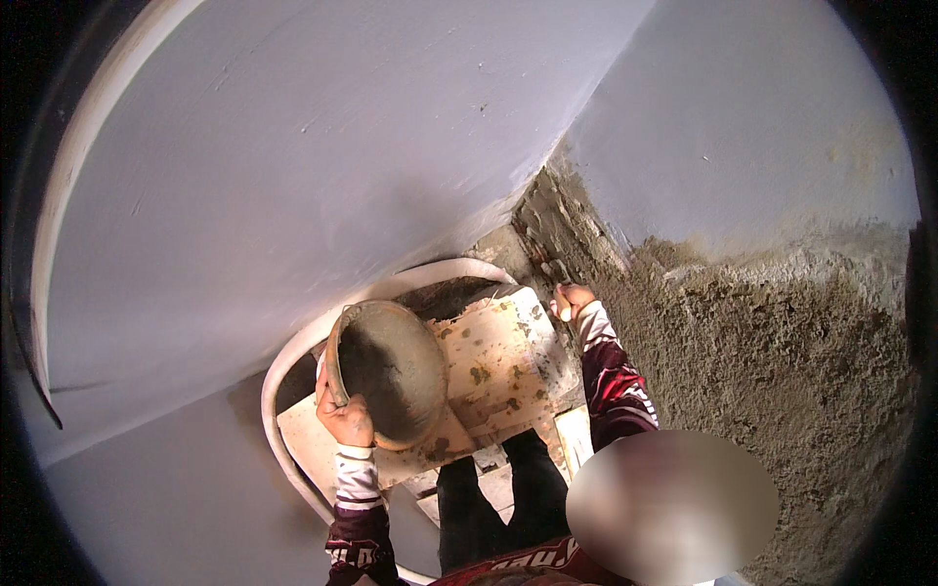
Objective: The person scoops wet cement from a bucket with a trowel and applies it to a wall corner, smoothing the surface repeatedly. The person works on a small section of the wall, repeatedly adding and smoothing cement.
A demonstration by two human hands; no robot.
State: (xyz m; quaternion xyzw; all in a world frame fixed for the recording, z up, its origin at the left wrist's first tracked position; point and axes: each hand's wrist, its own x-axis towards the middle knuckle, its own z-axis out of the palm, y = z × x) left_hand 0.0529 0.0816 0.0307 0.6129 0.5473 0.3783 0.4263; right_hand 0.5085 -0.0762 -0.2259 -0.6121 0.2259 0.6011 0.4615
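While the head view shows the left hand (pixel 344 418) with fingers closed around one side of a tilted pan (pixel 415 366) over a stained board (pixel 489 356), the right hand (pixel 574 300) curls beside the rough wall (pixel 762 391); whether it grips anything, I cannot tell. That one-sided hold could let the pan tip; coarse mortar could scrape skin.

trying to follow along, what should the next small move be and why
Probably work the right grip along the rough wall: it sits close beside that uneven surface, while the left grip holds the pan by its rim.
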